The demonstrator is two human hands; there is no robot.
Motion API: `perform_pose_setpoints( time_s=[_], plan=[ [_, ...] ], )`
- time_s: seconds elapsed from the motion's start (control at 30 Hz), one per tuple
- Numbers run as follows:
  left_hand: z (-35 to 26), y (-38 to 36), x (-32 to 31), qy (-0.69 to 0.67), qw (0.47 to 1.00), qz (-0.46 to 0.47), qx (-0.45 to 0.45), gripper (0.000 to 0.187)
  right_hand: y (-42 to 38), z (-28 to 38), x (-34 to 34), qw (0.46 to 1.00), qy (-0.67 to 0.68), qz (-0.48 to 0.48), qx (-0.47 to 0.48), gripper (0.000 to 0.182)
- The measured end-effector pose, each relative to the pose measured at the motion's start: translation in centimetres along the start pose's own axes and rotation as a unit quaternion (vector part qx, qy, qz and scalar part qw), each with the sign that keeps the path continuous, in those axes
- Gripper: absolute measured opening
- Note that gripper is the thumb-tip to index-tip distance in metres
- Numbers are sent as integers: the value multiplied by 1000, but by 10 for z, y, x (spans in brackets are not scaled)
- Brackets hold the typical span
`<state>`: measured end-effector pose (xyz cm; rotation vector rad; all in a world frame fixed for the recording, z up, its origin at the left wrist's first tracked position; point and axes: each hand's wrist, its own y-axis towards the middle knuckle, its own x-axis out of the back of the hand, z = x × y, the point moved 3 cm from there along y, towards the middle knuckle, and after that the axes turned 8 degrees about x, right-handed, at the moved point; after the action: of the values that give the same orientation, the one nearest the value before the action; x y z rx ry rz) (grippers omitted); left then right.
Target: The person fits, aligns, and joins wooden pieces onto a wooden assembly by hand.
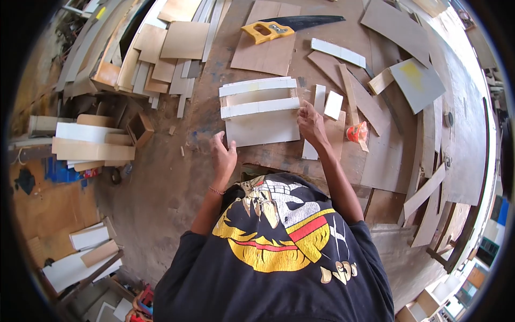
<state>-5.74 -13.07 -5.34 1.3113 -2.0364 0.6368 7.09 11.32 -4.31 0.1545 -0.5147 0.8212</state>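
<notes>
Wooden box (259,109), left hand (224,152) near, fingers apart, right hand (312,124) alongside, fingers curled (grip: cannot tell), orange tub (354,133), contents unclear

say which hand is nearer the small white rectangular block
Right hand: just left of the block. Left hand: farther left, by the near left corner of the pale rectangular panel.

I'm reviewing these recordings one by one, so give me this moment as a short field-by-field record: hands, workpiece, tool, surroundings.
Left hand: open, by the near left corner of the pale panel; contact unclear
Right hand: fingers curled, at the right end of the white-edged wooden frame; grip unclear
Workpiece: frame at the panel's far side
Tool: yellow-handled handsaw lying partly on a brown board
Right side: orange packet
Far left: stacked wood pieces
</notes>
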Motion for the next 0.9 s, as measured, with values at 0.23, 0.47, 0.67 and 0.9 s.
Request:
perform_pose_setpoints(
  time_s=[0.23, 0.47, 0.67, 0.9],
  plan=[
    [12, 11, -12, -127, 984, 5, 127, 41, 4, 8, -4, 999, -20, 7, -27, 51],
    [27, 15, -20, -378, 858, 236, 256, 29, 9, -20, 11, 991, 109, -44, -56, 54],
    [-60, 15, 39, -449, 848, 194, 205, 20, -4, -6, 18, 909, 396, -3, -134, 66],
    [-87, 12, 63, -226, 967, -32, -112, 19, -15, -11, 24, 899, 419, -63, -107, 58]
  ],
)
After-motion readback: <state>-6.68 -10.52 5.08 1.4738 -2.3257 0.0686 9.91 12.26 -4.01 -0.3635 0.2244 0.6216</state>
